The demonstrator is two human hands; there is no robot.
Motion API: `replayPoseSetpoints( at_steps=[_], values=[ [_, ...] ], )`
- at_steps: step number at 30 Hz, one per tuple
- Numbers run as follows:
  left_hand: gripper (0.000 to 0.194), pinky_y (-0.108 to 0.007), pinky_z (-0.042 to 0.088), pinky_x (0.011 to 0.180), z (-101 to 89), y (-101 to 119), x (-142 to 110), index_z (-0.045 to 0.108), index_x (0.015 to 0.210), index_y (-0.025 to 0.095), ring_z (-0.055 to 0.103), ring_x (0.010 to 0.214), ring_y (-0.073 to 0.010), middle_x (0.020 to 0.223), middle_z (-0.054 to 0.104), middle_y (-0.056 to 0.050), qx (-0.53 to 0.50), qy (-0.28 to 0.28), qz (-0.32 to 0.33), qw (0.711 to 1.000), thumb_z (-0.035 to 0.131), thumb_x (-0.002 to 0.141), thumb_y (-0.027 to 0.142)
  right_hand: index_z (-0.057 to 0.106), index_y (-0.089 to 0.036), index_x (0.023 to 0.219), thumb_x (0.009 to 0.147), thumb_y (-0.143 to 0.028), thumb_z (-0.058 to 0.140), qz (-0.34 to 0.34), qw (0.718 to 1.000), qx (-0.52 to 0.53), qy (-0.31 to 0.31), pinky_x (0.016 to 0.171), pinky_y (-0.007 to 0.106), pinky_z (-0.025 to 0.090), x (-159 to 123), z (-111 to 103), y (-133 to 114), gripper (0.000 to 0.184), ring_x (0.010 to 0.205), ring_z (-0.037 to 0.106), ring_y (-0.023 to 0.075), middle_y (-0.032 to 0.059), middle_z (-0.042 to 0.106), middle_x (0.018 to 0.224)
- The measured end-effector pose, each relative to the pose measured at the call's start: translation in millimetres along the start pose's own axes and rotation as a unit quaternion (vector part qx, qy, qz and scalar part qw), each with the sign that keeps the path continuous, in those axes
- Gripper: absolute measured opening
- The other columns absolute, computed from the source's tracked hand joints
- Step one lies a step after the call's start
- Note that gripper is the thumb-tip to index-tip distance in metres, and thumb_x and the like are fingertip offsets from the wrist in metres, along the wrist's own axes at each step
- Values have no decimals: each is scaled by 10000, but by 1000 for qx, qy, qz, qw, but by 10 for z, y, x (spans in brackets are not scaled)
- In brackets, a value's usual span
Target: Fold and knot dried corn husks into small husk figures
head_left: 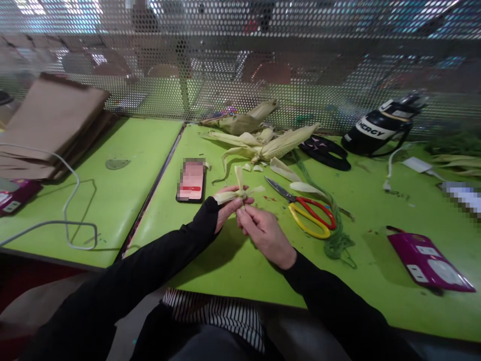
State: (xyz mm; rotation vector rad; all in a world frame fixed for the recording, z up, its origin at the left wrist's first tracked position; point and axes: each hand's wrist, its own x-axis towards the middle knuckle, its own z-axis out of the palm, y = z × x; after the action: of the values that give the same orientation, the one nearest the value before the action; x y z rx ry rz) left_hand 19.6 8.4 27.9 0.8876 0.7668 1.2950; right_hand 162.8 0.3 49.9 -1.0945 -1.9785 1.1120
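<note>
A pale corn husk piece [227, 196] with several strips spreading out is held over the green table. My left hand [225, 213] is closed on it from the left, fingers behind and thumb in front. My right hand [265, 233] pinches at its lower end just below the knot-like centre; the fingertips partly hide what they grip. Scissors [310, 213] with one red and one yellow handle lie right of my hands, blades slightly apart. A bundle of green string [338, 238] lies beside them. More corn husks [259, 143] are heaped behind, and loose husk strips [283, 170] lie near the scissors.
A phone [191, 181] lies to the left. A black bottle [376, 128] and a black round object [325, 153] are at the back right, a purple packet [430, 263] at the front right. Brown paper bags [56, 120] lie far left, with a cable [77, 195]. Perforated metal screen [225, 60] stands behind.
</note>
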Motion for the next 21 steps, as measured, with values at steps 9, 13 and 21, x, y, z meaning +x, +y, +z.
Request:
replayPoseSetpoints(
  at_steps=[9, 13, 21],
  values=[
    [487, -390, 578, 878, 62, 165, -121, 627, 1056, 99, 721, 919, -259, 1103, 711, -150, 24, -21, -54, 998, 804, 724, 408, 326, -220, 640, 943, -214, 427, -169, 973, -152, 41, 500, 257, 262, -93, 77, -33, 320, 481, 331, 86, -60, 344, 544],
    [490, -395, 582, 836, 94, 162, -124, 652, 1039, 100, 724, 882, -263, 1058, 723, -140, 25, -9, -42, 999, 800, 715, 437, 324, -220, 632, 938, -210, 440, -192, 965, -175, 45, 485, 261, 240, -101, 125, -9, 327, 466, 296, 85, -66, 321, 530],
    [505, -235, 532, 627, -114, 292, 68, 609, 1069, 107, 692, 711, -151, 760, 711, -46, 118, -54, -56, 990, 765, 736, 454, 545, -181, 865, 936, -545, 484, -205, 921, -249, 218, 625, 296, 401, -15, -177, -37, 376, 695, 514, 168, 56, 584, 793]
  ],
)
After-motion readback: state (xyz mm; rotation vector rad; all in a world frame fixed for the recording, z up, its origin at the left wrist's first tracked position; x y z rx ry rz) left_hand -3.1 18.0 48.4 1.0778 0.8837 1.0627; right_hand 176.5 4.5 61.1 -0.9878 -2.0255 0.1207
